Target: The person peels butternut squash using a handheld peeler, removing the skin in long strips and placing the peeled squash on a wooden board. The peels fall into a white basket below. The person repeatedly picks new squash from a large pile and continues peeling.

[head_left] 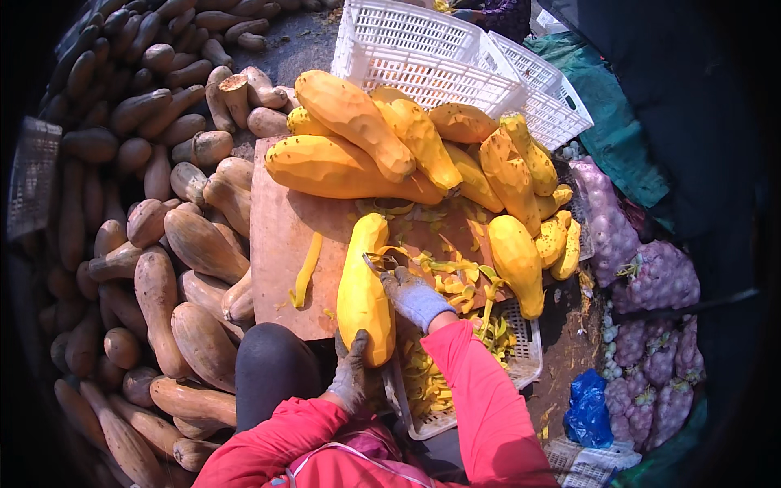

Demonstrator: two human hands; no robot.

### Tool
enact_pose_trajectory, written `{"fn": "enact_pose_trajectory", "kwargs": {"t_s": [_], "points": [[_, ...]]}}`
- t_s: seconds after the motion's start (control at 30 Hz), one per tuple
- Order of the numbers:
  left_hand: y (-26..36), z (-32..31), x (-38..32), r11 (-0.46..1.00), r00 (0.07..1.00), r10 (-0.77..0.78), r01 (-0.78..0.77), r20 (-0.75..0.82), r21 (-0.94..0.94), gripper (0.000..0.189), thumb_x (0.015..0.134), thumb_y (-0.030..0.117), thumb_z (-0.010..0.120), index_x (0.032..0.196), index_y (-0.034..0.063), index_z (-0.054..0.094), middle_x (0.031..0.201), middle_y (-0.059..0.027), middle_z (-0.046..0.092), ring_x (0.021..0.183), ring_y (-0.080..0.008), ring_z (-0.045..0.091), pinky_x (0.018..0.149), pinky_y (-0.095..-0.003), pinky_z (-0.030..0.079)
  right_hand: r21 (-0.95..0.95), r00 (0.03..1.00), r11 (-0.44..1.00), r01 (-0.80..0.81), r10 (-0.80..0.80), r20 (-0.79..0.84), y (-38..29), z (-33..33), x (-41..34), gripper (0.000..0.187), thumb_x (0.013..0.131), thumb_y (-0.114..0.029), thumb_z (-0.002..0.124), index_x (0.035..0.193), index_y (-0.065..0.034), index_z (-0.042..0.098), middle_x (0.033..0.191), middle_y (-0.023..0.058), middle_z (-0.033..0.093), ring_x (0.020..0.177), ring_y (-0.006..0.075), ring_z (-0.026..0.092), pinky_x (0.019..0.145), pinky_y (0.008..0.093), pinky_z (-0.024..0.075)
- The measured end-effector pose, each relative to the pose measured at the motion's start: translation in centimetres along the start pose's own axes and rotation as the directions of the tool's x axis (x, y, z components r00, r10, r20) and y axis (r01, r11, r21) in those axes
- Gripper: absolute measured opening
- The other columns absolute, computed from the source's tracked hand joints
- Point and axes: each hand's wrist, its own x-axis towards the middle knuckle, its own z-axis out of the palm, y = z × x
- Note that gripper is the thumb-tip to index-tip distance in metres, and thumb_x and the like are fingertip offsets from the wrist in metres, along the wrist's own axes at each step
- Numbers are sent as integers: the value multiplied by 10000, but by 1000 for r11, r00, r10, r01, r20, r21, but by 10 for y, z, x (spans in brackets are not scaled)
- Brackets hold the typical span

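Note:
A peeled yellow squash [365, 287] rests lengthwise on a wooden board [280, 244] before me. My gloved left hand [352, 370] grips its lower end. A metal peeler [379, 262] is held in my gloved right hand [416, 297], its blade against the squash's right side, with a strip of peel trailing from it. One long peel strip [307, 268] lies on the board to the left, and more peelings [454, 268] are heaped to the right. Peeled squashes [341, 168] are piled at the board's far edge, and another peeled squash [516, 259] lies at its right.
Unpeeled squashes [201, 244] cover the ground at left. A white plastic crate [532, 360] of peelings stands below the board's right edge. White crates [427, 61] stand beyond the pile. Net bags of bulbs [662, 277] and a blue plastic bag [587, 409] lie at right. Another person's sleeve [509, 15] shows at top.

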Motion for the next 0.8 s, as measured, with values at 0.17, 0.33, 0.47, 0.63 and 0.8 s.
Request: {"fn": "enact_pose_trajectory", "kwargs": {"t_s": [0.17, 0.33, 0.47, 0.63, 0.8], "points": [[-17, -14, 20, 960, 972, 231, -233, 32, 158, 659, 940, 159, 730, 1489, 225, 372, 1336, -102, 561, 1181, -312, 587, 901, -472, 582, 126, 957, 988, -90, 51, 287, 12, -49, -28, 553, 1027, -465, 415, 1314, -17, 565, 1215, 297, 641, 1139, 464, 618, 969, 509, 495], [-28, -24, 33, 981, 983, 168, -160, -72, 114, 933, 852, -30, 771, 1570, 271, 257, 1409, -74, 513, 1231, -268, 558, 1009, -421, 524, 127, 962, 967, -220, 236, -134, -15, -39, 37, 428, 1058, -353, 414, 1329, -55, 559, 1270, 273, 625, 1147, 463, 614, 944, 497, 513], [-31, -28, 39, 959, 969, 249, -245, -9, 140, 939, 845, -26, 779, 1574, 223, 242, 1422, -82, 508, 1237, -257, 560, 1010, -401, 523, -376, 984, 923, 87, -22, 174, -13, -25, 20, 395, 1073, -242, 342, 1379, -82, 536, 1436, 255, 520, 1230, 457, 577, 1006, 467, 494], [-43, -35, 49, 897, 938, 346, -329, -7, 296, 1107, 779, 3, 853, 1616, 139, 142, 1488, -94, 459, 1310, -233, 502, 1064, -366, 475, -234, 946, 961, 146, -66, 317, 14, -58, -18, 463, 1051, -330, 351, 1317, -8, 551, 1323, 260, 599, 1174, 439, 614, 1031, 500, 475], [-50, -30, 46, 869, 924, 382, -351, -23, 350, 1135, 772, -7, 852, 1622, 128, 113, 1504, -105, 432, 1327, -234, 481, 1056, -329, 471, -240, 987, 969, -54, 88, 131, -11, -62, 53, 550, 1049, -436, 316, 1314, -23, 564, 1321, 270, 599, 1192, 445, 597, 1026, 521, 465]]}}
